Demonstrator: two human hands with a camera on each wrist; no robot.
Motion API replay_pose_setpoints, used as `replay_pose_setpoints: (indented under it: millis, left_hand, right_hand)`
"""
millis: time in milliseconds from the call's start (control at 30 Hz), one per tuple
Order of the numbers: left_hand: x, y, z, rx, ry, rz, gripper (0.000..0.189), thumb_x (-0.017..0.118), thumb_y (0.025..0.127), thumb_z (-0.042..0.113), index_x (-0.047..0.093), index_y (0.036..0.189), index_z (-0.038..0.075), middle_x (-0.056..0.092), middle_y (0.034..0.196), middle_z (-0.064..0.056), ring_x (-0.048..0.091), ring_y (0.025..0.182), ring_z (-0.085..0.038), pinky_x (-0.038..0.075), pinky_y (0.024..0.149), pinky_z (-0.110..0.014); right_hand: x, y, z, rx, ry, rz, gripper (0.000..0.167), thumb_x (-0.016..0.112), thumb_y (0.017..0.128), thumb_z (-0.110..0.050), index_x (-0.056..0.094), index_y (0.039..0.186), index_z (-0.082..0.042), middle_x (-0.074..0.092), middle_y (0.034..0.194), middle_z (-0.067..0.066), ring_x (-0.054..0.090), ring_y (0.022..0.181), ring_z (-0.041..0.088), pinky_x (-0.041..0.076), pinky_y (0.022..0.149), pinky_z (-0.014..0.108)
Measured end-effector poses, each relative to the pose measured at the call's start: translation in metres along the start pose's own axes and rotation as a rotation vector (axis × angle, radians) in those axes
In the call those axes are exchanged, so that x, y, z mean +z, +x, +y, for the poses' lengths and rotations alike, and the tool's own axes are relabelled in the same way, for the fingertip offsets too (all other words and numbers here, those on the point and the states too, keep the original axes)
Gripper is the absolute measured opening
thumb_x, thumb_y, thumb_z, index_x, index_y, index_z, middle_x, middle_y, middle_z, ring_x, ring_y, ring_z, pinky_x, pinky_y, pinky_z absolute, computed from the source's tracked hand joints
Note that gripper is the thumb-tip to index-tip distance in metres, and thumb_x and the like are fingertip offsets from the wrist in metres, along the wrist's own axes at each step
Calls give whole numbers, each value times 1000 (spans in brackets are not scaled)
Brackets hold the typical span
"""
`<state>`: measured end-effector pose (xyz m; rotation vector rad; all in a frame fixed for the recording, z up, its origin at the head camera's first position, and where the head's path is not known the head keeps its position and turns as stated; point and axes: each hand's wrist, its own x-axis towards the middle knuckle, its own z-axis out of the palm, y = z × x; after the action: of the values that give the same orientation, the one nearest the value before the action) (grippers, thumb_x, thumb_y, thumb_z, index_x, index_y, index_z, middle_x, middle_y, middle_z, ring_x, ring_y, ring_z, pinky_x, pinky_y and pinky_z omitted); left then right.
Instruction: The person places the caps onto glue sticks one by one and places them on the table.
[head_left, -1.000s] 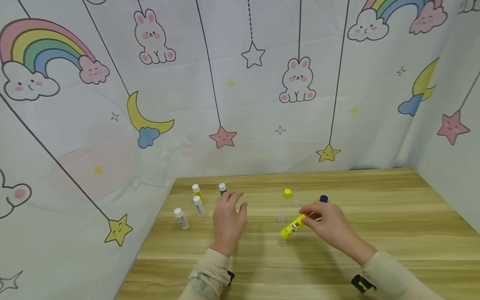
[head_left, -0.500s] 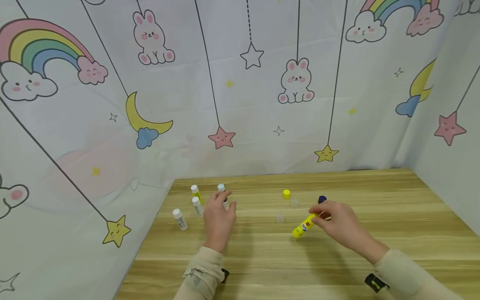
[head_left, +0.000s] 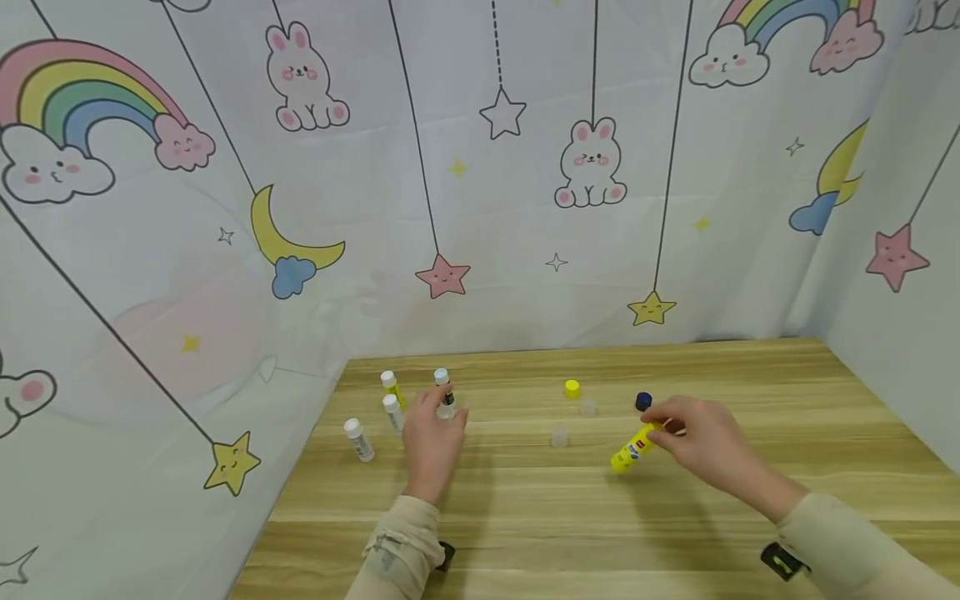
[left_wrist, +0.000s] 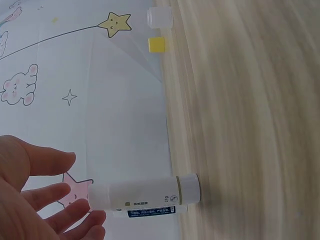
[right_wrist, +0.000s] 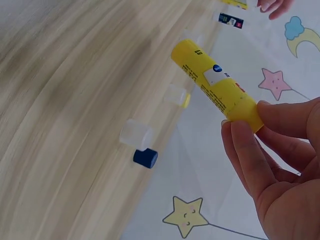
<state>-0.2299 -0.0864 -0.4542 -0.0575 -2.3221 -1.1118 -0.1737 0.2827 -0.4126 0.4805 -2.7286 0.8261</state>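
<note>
Above the right half of the table, my right hand pinches a yellow glue stick by one end, between thumb and fingertips. The stick tilts, its other end pointing down and left. In the right wrist view the same yellow glue stick shows its printed label. My left hand holds nothing, its fingers loosely bent. Just beyond it stands a glue stick with a dark label, partly covered by the fingers. The left wrist view shows a white glue stick close to the fingertips.
Left of the left hand stand a white glue stick, another white one and a yellow one with a white cap. Loose caps lie mid-table: yellow, clear, another clear and dark blue.
My right hand has carried the yellow glue stick to the right. My left hand has shifted left, showing more of the dark-labelled glue stick.
</note>
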Motion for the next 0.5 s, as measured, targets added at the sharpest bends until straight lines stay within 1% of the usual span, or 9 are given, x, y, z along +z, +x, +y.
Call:
replay_pose_setpoints:
  millis: [167, 400, 500]
  left_hand:
    - [0, -1, -5, -52, -44, -10, 44, 84, 83, 13, 70, 125, 12, 66, 114, -7, 62, 107, -31, 51, 86, -49]
    - [3, -3, -12, -121, -74, -9, 49, 85, 81, 9, 67, 126, 5, 67, 117, -18, 63, 104, -33, 51, 86, -50]
    - [4, -3, -13, -140, -83, -8, 49, 85, 80, 8, 67, 126, 4, 67, 114, -18, 64, 101, -33, 51, 86, -50]
  right_hand:
    - [-9, -2, 8, -12, -33, 0, 20, 81, 83, -6, 78, 102, -12, 73, 100, 0, 69, 78, 13, 57, 65, 31]
    - [-22, -4, 18, -13, -61, -5, 20, 81, 83, -6, 78, 102, -10, 74, 100, 2, 69, 78, 14, 56, 64, 30]
    - [-27, -6, 22, -10, -75, -12, 19, 81, 83, -6, 78, 102, -9, 74, 99, 2, 68, 78, 14, 56, 64, 30]
